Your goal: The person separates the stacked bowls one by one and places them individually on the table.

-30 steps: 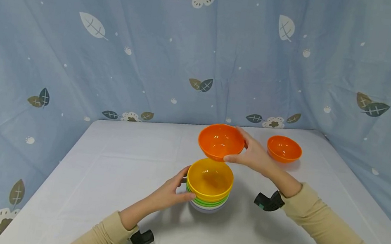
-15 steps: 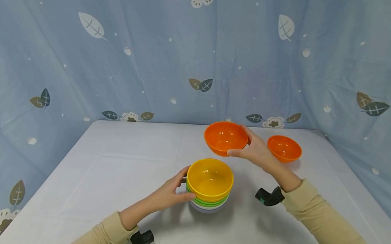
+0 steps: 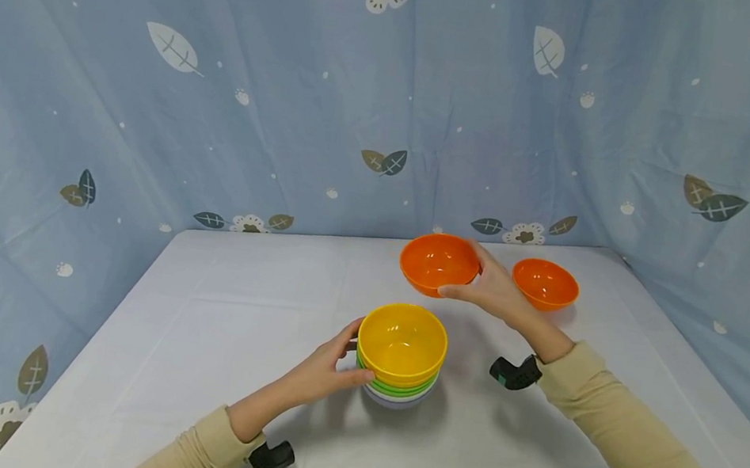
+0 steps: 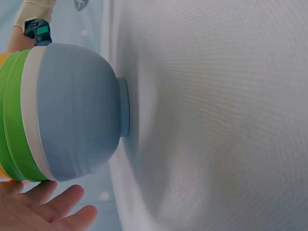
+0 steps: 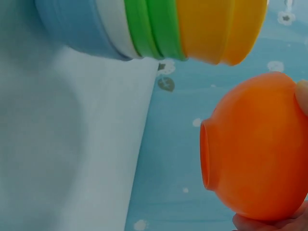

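My right hand pinches an orange bowl at its right side, thumb in front and fingers behind. This bowl is held in the air, behind and above a stack of nested bowls. A yellow bowl tops the stack, over green bowls, a white one and a blue-grey bowl standing on the table. My left hand holds the stack's left side, thumb at the front and fingertips against the upper bowls. The orange bowl's foot faces the table in the right wrist view.
A second orange bowl stands at the back right, beyond my right wrist. White cloth covers the table. A blue patterned curtain rises behind and at the sides. A black wrist camera hangs under each forearm.
My right hand has moved the orange bowl back and to the right, away from the stack, so a gap now shows between them. The left hand and the stack have stayed put.
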`<state>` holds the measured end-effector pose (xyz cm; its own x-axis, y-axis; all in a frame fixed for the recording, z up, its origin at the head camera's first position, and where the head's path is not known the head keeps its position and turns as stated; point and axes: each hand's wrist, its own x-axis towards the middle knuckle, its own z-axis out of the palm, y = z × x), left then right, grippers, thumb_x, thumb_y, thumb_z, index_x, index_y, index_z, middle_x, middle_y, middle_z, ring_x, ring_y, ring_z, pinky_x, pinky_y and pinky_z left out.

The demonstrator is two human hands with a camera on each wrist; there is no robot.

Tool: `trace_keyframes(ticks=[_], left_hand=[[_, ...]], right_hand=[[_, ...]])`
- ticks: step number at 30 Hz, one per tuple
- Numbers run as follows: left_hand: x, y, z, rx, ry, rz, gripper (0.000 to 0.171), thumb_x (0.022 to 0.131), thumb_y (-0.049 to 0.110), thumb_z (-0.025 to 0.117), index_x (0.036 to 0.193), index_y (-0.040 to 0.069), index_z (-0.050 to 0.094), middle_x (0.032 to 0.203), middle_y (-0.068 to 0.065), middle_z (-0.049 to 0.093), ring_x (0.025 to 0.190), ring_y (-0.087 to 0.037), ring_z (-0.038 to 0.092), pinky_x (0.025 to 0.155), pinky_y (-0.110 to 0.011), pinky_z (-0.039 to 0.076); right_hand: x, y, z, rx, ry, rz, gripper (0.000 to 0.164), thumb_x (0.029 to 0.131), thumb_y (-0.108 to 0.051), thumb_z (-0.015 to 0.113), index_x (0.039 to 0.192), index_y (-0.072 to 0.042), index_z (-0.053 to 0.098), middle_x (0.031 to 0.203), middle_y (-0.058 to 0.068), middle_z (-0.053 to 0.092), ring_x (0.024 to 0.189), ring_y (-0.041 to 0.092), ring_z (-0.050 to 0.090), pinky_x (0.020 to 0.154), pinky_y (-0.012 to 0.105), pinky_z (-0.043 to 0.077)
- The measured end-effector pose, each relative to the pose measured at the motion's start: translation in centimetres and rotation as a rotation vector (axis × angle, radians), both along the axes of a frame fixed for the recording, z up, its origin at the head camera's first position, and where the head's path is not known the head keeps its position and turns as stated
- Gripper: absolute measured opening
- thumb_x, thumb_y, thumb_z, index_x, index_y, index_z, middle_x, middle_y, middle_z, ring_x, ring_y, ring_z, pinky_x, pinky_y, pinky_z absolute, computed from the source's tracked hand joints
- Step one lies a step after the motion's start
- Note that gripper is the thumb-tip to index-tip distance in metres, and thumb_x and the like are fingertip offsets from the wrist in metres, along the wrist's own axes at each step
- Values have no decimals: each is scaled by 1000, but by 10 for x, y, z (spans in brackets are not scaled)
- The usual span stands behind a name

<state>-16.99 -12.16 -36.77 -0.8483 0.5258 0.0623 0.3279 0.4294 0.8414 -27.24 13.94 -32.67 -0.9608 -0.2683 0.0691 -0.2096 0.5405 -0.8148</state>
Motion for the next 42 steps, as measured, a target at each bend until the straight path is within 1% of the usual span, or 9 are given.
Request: trace_keyframes(ticks=[6,12,17,19,21,26,28,33,42], left_hand=[[0,0,0,6,0,-7,69,80,28,54,133,13,13,132,-5,27,114,-25,34,93,-46,26],[0,0,1,13,-1,-6,69,79,28,54,133,12,13,131,-5,28,114,-25,34,93,-47,26],[0,1,1,12,7,-9,69,80,27,54,133,12,13,131,-6,28,114,-25,34,93,-47,26],[-1,0,-2,17,13,-11,69,80,27,54,133,13,13,131,-6,28,114,-26,34,92,-47,26],[-5,-1,-9,18,17,-6,69,79,29,55,133,17,13,131,-3,29,113,-24,35,92,-47,27],[-14,-5,-27,1,36,9,68,78,38,54,132,30,12,130,6,29,112,-16,36,92,-44,29],[-16,-6,-30,-1,47,7,68,77,40,53,131,32,12,130,7,28,112,-15,36,92,-43,29],[-16,-7,-32,4,51,2,68,78,41,53,131,32,11,130,6,28,113,-17,36,92,-44,29],[-16,-7,-31,-3,46,4,68,78,40,53,131,31,11,130,6,28,113,-16,36,93,-41,29]], right_hand=[[-7,2,-6,-11,24,-15,101,58,-47,69,134,-11,13,132,8,25,111,26,34,86,44,36],[-17,6,-17,-4,17,-31,104,58,-49,67,134,-10,8,134,11,22,113,29,32,87,46,34],[-23,9,-26,-10,29,-58,98,62,-45,67,134,-9,10,132,12,25,109,29,35,85,46,36],[-26,11,-29,-20,29,-60,95,64,-42,67,133,-8,12,131,14,26,108,30,35,85,47,36],[-28,12,-33,-13,20,-69,94,65,-41,66,133,-6,10,132,15,24,110,31,34,86,47,35],[-33,14,-41,16,-25,-113,100,65,-41,66,133,-3,4,135,17,17,115,32,28,89,48,31],[-35,14,-43,34,-43,-132,102,64,-43,66,134,-4,3,135,17,16,116,32,27,90,48,30],[-38,14,-48,85,-71,-161,104,63,-45,66,134,-5,3,136,17,15,116,34,26,90,49,29],[-47,14,-60,98,-106,-177,106,60,-49,66,134,-7,2,136,17,15,117,32,24,89,52,28]])
